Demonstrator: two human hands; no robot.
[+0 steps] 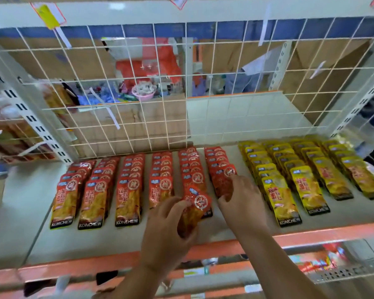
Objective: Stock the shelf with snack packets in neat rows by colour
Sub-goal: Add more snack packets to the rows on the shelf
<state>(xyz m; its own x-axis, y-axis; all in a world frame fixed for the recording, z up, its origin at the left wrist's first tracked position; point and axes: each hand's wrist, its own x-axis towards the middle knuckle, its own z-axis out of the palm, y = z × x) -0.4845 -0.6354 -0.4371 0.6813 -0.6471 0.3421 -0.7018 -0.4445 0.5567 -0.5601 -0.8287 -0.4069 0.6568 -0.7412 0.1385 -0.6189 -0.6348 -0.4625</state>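
Because these are flat foil sachets, the red packet [198, 203] in the left hand [166, 229] looks light, limp and a little slick. It will likely bend if taken by one corner and slide if only pressed from above. The left hand has it by the lower half, fingers curled round the long edges, its top tilted up over the front of the fifth of the red rows [127, 190], counting from the shelf's left edge. A hold across the width, low on the body, seems the sensible one, as it leaves the sealed top free to tuck over the packet behind.

The right hand [242, 197] is closed on the front packet [222, 182] of the sixth red row, fingers on its face and thumb curled at its lower end. That looks like steadying or squaring it.

All rows lie overlapped like shingles on the shelf [127, 240], running from the wire grid [138, 93] at the back edge toward the orange lip [311, 234] at the front. The yellow rows [300, 180] fill the right side, toward the back right corner, with a bare strip between the two colours. A nudge could probably fan a whole row, so light, flat placement seems wise.
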